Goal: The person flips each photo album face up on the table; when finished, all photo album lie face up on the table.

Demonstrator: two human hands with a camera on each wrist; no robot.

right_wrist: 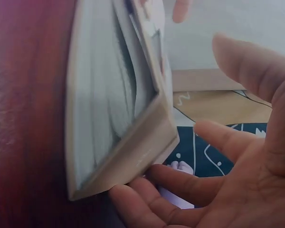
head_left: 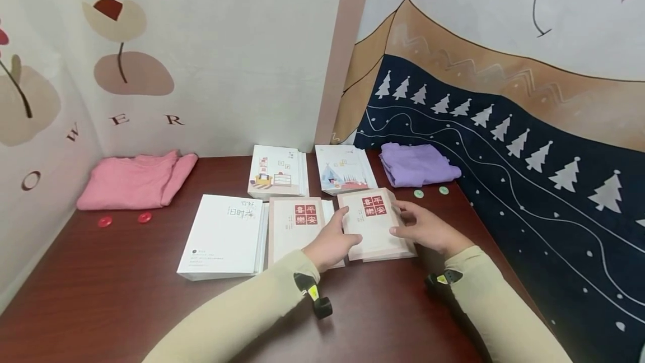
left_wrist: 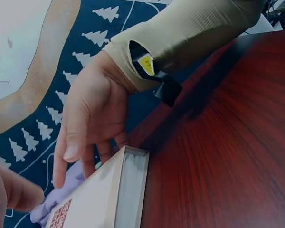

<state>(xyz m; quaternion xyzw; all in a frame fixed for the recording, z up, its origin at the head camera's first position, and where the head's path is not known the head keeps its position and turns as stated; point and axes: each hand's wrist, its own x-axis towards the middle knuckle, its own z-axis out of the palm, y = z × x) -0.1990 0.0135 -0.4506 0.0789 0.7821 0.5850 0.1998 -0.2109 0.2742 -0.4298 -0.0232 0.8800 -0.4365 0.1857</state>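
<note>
Beige album [head_left: 368,234] with a red four-square print on its cover lies at the right of the front row. My left hand [head_left: 330,242] is by its left edge, index finger and thumb spread apart. At the opposite side, my right hand [head_left: 425,228] touches the spine [right_wrist: 142,142] with its fingertips, the thumb away from the cover in the right wrist view. A matching beige album [head_left: 287,240] lies partly under my left hand. Beside that one is a larger white album [head_left: 221,234]. Inner pages show at the album's open side in the right wrist view.
Two white illustrated albums [head_left: 274,172] [head_left: 342,167] form a back row. Folded pink cloth [head_left: 131,181] lies at left behind two red buttons [head_left: 145,217]. Folded purple cloth [head_left: 415,164] and two green buttons [head_left: 419,194] are at right. Printed curtains [head_left: 227,71] border the table.
</note>
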